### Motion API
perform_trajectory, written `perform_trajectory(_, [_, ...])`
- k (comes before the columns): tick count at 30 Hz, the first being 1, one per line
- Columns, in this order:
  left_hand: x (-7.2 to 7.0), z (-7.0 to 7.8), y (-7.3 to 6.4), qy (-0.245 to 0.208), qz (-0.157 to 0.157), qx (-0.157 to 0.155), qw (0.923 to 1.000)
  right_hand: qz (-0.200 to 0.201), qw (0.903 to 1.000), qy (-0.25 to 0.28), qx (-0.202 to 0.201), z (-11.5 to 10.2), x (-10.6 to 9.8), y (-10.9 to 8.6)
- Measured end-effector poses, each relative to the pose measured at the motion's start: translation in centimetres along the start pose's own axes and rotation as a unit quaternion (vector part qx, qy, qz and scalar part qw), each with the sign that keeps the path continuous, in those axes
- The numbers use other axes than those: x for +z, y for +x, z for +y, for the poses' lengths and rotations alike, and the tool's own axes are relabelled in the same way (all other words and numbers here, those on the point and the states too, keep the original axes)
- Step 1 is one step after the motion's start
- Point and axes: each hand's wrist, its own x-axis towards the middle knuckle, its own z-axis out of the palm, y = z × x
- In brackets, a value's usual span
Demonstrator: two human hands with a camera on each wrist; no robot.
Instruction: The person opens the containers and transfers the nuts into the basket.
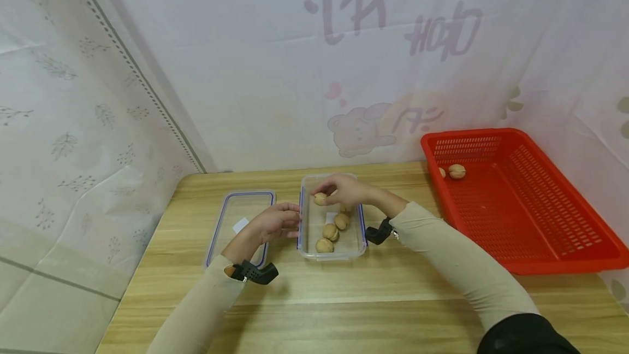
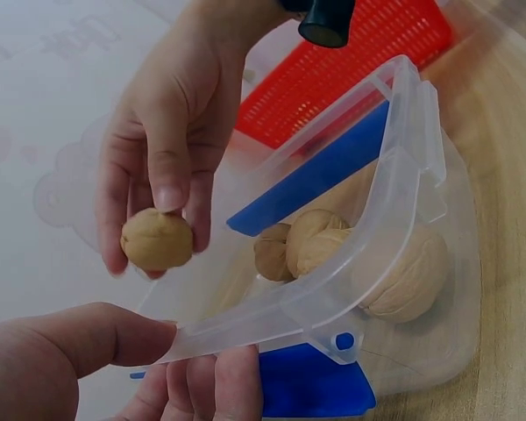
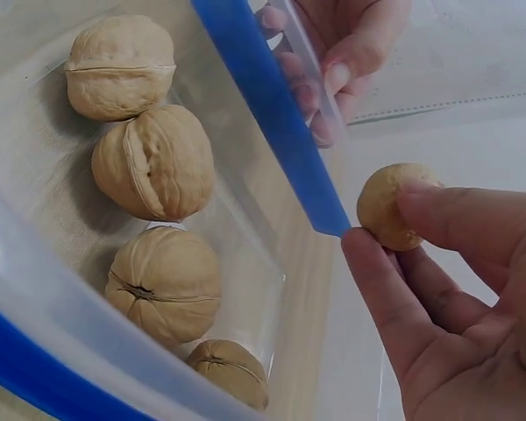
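Observation:
A clear plastic storage box [image 1: 313,228] with blue side clips stands uncovered at the middle of the table. Several walnuts [image 3: 162,285] lie in a rough row along its floor. Between thumb and fingertips my right hand [image 1: 346,189] pinches another walnut [image 2: 158,239], held above the box's far part. On the left side, my left hand [image 1: 275,222] grips the box rim [image 2: 245,323], thumb over the edge and fingers beneath. The clear lid [image 1: 245,209] with its blue seal lies flat left of the box, partly hidden by my left hand and wrist.
A red slotted basket [image 1: 521,223] sits at the right of the table, with a walnut [image 1: 457,171] and part of another in its far left corner. A patterned curtain [image 1: 275,97] hangs behind the table's back edge.

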Motion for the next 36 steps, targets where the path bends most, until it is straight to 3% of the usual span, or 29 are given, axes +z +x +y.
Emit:
perform_trajectory(11, [0.1,0.0,0.0,0.0,-0.001,0.001,1.0,0.037,0.9947,0.096,0.003,0.1,-1.9,-1.7])
perform_trajectory(18, [0.2,0.2,-0.1,0.002,0.001,0.0,1.0,0.077,0.9918,0.101,0.009,0.2,-4.1,-3.6])
perform_trajectory(30, [0.1,0.1,-0.1,-0.004,0.002,0.0,1.0,0.147,0.9816,0.101,0.069,0.8,-8.5,-8.0])
perform_trajectory(36, [0.0,0.0,0.1,-0.004,0.002,-0.001,1.0,0.182,0.9753,0.106,0.066,1.8,-10.7,-10.3])
